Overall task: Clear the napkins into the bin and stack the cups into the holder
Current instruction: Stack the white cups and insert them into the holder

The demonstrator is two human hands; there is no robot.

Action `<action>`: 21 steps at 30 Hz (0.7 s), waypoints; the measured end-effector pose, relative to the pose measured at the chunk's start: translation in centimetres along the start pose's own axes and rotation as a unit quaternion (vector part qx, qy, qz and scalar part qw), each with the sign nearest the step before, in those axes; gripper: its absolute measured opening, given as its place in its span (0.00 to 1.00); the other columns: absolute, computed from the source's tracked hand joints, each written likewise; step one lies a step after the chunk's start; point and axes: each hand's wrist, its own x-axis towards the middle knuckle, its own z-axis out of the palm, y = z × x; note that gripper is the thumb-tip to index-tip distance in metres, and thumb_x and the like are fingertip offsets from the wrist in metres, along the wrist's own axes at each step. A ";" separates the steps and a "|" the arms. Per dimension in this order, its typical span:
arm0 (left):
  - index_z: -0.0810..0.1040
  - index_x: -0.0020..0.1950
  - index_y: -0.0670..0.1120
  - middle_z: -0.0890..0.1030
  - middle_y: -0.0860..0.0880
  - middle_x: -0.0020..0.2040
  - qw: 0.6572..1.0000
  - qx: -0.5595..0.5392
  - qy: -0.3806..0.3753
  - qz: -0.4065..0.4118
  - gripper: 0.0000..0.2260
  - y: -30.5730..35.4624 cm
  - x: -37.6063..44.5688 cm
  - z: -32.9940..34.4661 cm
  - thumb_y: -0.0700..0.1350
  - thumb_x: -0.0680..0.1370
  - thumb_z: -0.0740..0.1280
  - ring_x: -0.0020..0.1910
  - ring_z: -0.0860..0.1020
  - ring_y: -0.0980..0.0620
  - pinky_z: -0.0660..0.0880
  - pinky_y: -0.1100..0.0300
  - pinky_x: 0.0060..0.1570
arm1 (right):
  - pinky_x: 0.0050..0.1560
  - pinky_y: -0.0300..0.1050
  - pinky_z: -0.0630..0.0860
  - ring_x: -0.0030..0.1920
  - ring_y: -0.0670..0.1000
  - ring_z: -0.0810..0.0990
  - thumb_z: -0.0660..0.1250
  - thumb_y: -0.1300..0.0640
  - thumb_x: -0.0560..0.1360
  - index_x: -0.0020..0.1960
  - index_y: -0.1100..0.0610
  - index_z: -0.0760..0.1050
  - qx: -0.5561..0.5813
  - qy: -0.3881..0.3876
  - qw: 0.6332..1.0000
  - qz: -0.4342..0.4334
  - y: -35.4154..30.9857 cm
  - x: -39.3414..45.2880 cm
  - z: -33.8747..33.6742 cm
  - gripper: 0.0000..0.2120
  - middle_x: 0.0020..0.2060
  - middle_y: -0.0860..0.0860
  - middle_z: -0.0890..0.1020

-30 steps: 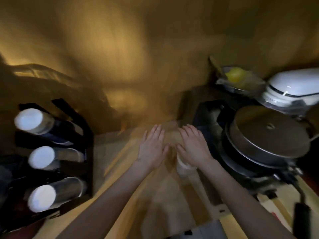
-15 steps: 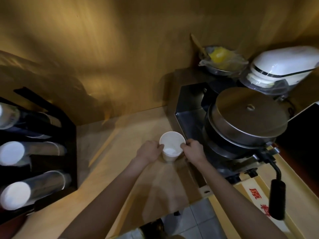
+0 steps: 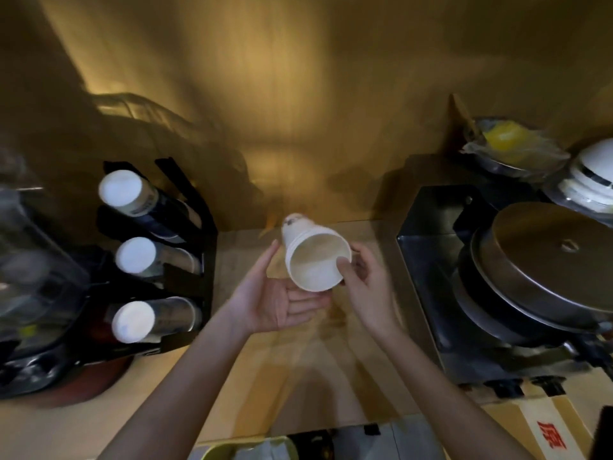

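Observation:
A stack of white paper cups (image 3: 313, 260) is held tilted above the wooden counter (image 3: 252, 370), its open mouth turned toward me. My right hand (image 3: 363, 287) grips the rim, thumb inside the mouth. My left hand (image 3: 282, 302) lies palm up under the stack's left side, fingers spread, touching it. The black cup holder (image 3: 185, 283) stands at the left with three tubes of white cups (image 3: 134, 322) lying sideways in it. No napkins are in view.
A black and steel griddle machine with a round metal lid (image 3: 544, 263) fills the right side. Behind it sit a white appliance (image 3: 593, 180) and a wrapped bowl with something yellow (image 3: 504, 141). A wooden wall rises behind the counter.
The cup stack stood upright on the counter between both hands; now it is lifted and tipped on its side, mouth toward me. The view has swung left, bringing the holder in.

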 end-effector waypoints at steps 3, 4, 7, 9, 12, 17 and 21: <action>0.73 0.63 0.45 0.83 0.39 0.53 0.994 -0.004 0.033 0.100 0.35 -0.1 -3.3 -0.5 0.64 0.63 0.67 0.45 0.84 0.42 0.83 0.55 0.37 | 0.49 0.37 0.77 0.49 0.38 0.79 0.63 0.60 0.75 0.51 0.37 0.74 0.029 -0.075 0.997 0.003 -0.7 -1.3 2.4 0.16 0.47 0.37 0.81; 0.74 0.62 0.47 0.84 0.40 0.52 0.988 0.019 0.062 0.140 0.32 -0.3 -4.3 -0.8 0.63 0.63 0.68 0.44 0.85 0.42 0.82 0.57 0.36 | 0.49 0.38 0.77 0.50 0.38 0.79 0.62 0.60 0.75 0.52 0.39 0.74 0.049 -0.088 0.995 0.013 -0.9 -1.6 3.2 0.16 0.49 0.39 0.81; 0.76 0.60 0.47 0.86 0.49 0.47 0.942 0.150 0.170 0.249 0.32 -1.0 -7.3 -1.9 0.60 0.59 0.72 0.44 0.85 0.50 0.81 0.62 0.38 | 0.44 0.36 0.74 0.45 0.38 0.79 0.58 0.55 0.71 0.52 0.44 0.75 0.108 -0.105 0.988 0.046 -2.0 -2.1 5.3 0.12 0.48 0.44 0.81; 0.75 0.61 0.46 0.85 0.53 0.48 0.890 0.213 0.244 0.320 0.33 -1.5 -9.1 -3.1 0.55 0.59 0.75 0.44 0.84 0.60 0.79 0.68 0.38 | 0.46 0.43 0.72 0.45 0.44 0.79 0.58 0.55 0.74 0.54 0.47 0.74 0.119 -0.123 0.983 0.069 -2.5 -2.4 6.6 0.11 0.50 0.51 0.80; 0.73 0.59 0.50 0.81 0.58 0.50 0.805 0.296 0.324 0.400 0.27 -2.2 -11.7 -5.1 0.45 0.63 0.78 0.40 0.79 0.72 0.75 0.75 0.34 | 0.49 0.45 0.71 0.51 0.50 0.78 0.58 0.48 0.71 0.59 0.51 0.71 0.099 -0.192 0.973 0.080 -3.2 -3.2 8.7 0.19 0.55 0.53 0.78; 0.69 0.63 0.55 0.77 0.63 0.51 0.714 0.412 0.369 0.429 0.35 -4.4 -14.8 -7.5 0.49 0.60 0.80 0.45 0.77 0.72 0.75 0.75 0.40 | 0.43 0.29 0.74 0.48 0.35 0.78 0.69 0.44 0.62 0.55 0.43 0.70 0.059 -0.318 0.945 0.046 -4.0 -5.8 12.8 0.22 0.51 0.39 0.79; 0.66 0.64 0.61 0.76 0.61 0.58 0.680 0.450 0.370 0.445 0.35 -5.5 -17.0 -9.0 0.48 0.62 0.79 0.57 0.75 0.67 0.72 0.73 0.54 | 0.38 0.27 0.74 0.44 0.33 0.80 0.77 0.50 0.56 0.53 0.44 0.70 0.040 -0.309 0.950 0.020 -4.1 -7.4 16.0 0.28 0.47 0.40 0.81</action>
